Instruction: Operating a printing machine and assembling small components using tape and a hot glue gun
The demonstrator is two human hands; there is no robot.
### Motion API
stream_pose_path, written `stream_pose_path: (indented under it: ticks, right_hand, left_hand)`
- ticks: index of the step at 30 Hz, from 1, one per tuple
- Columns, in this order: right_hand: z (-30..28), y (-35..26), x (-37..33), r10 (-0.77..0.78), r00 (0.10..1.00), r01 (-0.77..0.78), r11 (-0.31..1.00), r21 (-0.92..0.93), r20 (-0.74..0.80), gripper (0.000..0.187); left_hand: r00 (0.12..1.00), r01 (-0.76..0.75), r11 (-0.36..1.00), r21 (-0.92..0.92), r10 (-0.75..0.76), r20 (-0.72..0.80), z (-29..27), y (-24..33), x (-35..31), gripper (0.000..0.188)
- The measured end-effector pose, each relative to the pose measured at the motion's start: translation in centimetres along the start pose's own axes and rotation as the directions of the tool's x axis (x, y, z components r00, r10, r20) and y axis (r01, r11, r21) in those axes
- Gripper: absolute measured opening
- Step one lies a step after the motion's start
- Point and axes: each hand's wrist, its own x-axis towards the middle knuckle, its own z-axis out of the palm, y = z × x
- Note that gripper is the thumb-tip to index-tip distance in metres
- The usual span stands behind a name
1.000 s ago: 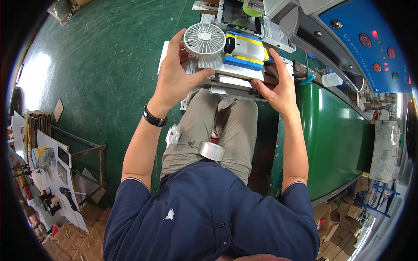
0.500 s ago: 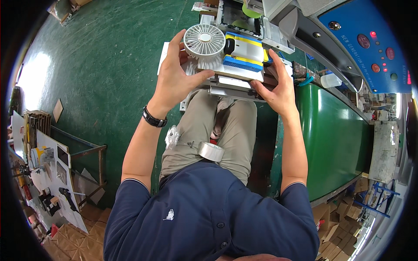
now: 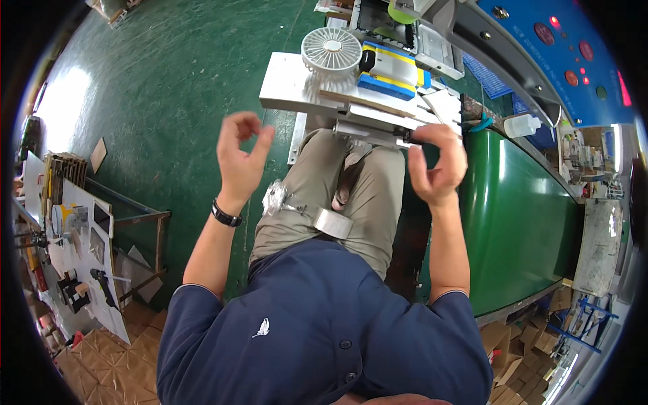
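Green cabinet [image 3: 523, 223] at right, blue panel [image 3: 574, 57] above it. White plate [image 3: 287, 81] ahead of the knees, a thin wooden strip [image 3: 368, 103] along its near edge. Blue-and-yellow block [image 3: 386, 86] on the plate, toward the right edge.

Left hand [image 3: 241, 160]: empty, thumb and fingers parted, in the air off the near left corner. Right hand [image 3: 442, 162]: nothing in its grasp, fingers bent, thumb apart, just off the near right corner beside a small dark knob [image 3: 408, 137]; can't tell if touching.

White fan [image 3: 331, 48]: grille up, toward the far edge, just left of the block. A black neck [image 3: 368, 61] sits between; the white body [image 3: 393, 66] in the block looks like the fan's handle, join unclear.

Fan handling, judged: light, stiff plastic, fairly smooth; thin grille ribs probably fragile. Best hold: round rim from both sides, plus handle where it shows; don't press the grille. Tape roll [image 3: 333, 224] on lap, clear wrap [image 3: 275, 198] on left thigh.
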Motion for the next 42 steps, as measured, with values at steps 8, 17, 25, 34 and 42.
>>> stream_pose_path:
  ticks: [8, 17, 25, 34, 42]
  right_hand:
    - [4.8, -5.7, -9.0, 0.283, 0.533, -0.539, 0.84, 0.063, 0.797, 0.042]
    - [5.8, -7.4, -12.7, 0.315, 0.348, -0.497, 0.861, -0.111, 0.883, 0.045]
    - [-0.7, -7.6, -9.5, 0.275, 0.615, -0.69, 0.64, 0.337, 0.739, 0.036]
    - [1.6, -7.1, -10.0, 0.266, 0.626, -0.779, 0.266, 0.568, 0.733, 0.032]
    - [3.8, -6.4, -11.4, 0.172, 0.41, -0.831, 0.475, 0.29, 0.896, 0.037]
  left_hand:
    - [0.782, 0.467, 0.856, 0.222, -0.517, 0.347, -3.0, -11.7, -13.1, 0.05]
    - [0.647, 0.65, 0.736, 0.192, -0.668, 0.368, -3.3, -6.9, -10.2, 0.037]
    - [0.578, 0.78, 0.581, -0.232, -0.527, 0.623, -2.5, -3.7, -8.6, 0.038]
    - [0.567, 0.824, 0.392, -0.409, -0.584, 0.581, 2.9, 1.6, -9.6, 0.043]
    - [0.567, 0.421, 0.886, 0.193, -0.423, 0.707, -0.2, -3.4, -9.8, 0.049]
